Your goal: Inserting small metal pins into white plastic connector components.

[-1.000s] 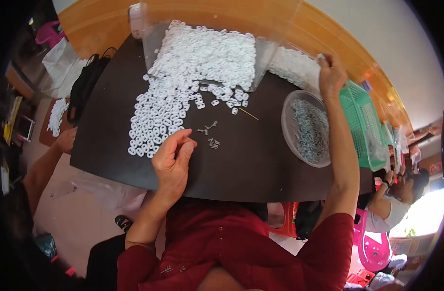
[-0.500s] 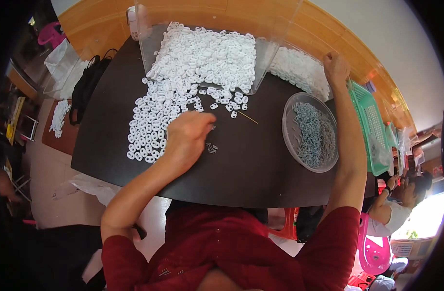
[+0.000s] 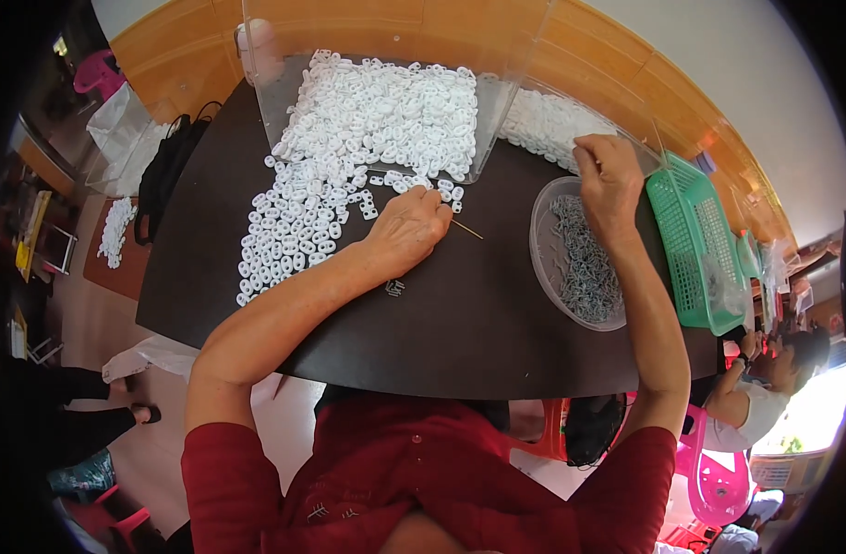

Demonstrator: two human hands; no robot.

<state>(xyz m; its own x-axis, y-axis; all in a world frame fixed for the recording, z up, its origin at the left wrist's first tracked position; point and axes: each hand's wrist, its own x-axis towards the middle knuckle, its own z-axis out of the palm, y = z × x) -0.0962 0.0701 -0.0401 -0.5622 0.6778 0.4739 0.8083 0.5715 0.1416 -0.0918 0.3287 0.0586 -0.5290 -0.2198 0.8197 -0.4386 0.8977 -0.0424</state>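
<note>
On the dark table [image 3: 460,314], the left hand [image 3: 406,226] lies palm-down, fingers curled over scattered white plastic rings [image 3: 303,231], grasp not discernible. The right hand [image 3: 610,180], fingers bent, reaches over the clear bowl [image 3: 545,268] of metal clips [image 3: 585,268]; its grip cannot be told.

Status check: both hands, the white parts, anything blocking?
Left hand down on loose white plastic pieces, grip hidden. Right hand over the bowl of metal clips. Thin stick beside left hand; nothing blocking.
</note>
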